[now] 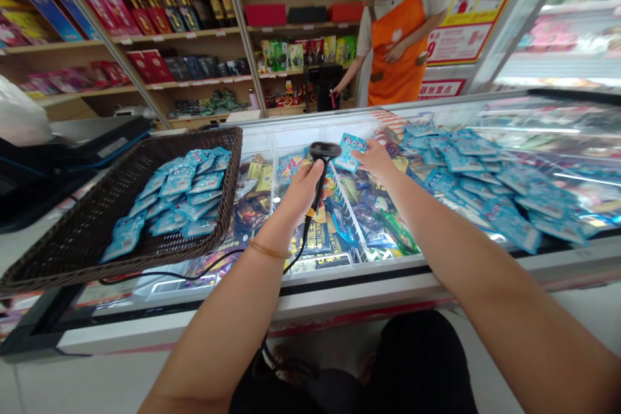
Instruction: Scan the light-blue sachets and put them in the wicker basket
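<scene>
My left hand [305, 189] is wrapped round the handle of a black barcode scanner [325, 150], whose head points up and away from me. Just to the right, my right hand [373, 158] pinches a small blue packet [350, 151] by its right edge. The packet is held upright beside the scanner head, a small gap between them. A wide pile of similar blue packets [466, 165] lies on the freezer's glass top to the right. More blue packets [189, 187] are heaped in a dark woven basket [231, 181] on the left.
A glass-topped freezer [339, 291] with bagged goods inside spans the view before me. The scanner's black cable [204, 272] runs under the basket's front edge. Behind the freezer stands a person in an orange apron [398, 45], near stocked shelves [174, 39].
</scene>
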The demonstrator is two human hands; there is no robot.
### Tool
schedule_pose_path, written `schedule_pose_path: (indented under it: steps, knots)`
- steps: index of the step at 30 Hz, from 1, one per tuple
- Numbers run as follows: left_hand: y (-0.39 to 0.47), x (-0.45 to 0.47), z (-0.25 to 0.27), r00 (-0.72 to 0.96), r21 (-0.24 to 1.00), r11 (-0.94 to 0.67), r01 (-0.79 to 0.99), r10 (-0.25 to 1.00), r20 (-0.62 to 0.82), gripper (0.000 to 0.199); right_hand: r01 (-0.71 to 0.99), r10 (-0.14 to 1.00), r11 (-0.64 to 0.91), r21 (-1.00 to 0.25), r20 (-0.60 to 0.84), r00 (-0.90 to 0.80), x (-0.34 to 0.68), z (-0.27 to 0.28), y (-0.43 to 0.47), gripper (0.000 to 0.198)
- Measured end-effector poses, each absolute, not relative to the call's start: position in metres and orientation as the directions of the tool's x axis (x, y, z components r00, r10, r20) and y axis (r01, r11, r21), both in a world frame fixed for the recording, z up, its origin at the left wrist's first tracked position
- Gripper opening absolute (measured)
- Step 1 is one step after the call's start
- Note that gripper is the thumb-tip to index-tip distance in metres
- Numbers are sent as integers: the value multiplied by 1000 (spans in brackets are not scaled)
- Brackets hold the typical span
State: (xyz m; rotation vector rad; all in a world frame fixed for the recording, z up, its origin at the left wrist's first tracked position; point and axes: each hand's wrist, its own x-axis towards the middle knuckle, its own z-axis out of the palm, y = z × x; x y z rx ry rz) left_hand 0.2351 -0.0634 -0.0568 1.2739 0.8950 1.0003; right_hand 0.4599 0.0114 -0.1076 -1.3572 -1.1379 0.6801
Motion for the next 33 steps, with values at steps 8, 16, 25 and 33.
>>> schedule_pose_path:
  steps: [8,16,25,33]
  knots:
    - [-71,236,-55,423,986,-14,-166,902,84,38,-183,928,206,-961,132,350,474,-92,2,28]
    - [-69,237,-60,486,984,-6,-178,869,94,41,-208,916,272,-940,187,354,463,-84,-3,26]
    - [-69,238,-63,562,980,-29,-196,816,137,46,-159,910,280,-947,209,358,455,-78,-9,39]
    - [-69,238,-63,553,983,-21,-182,824,120,46,-137,909,266,-954,201,365,456,-77,-9,42]
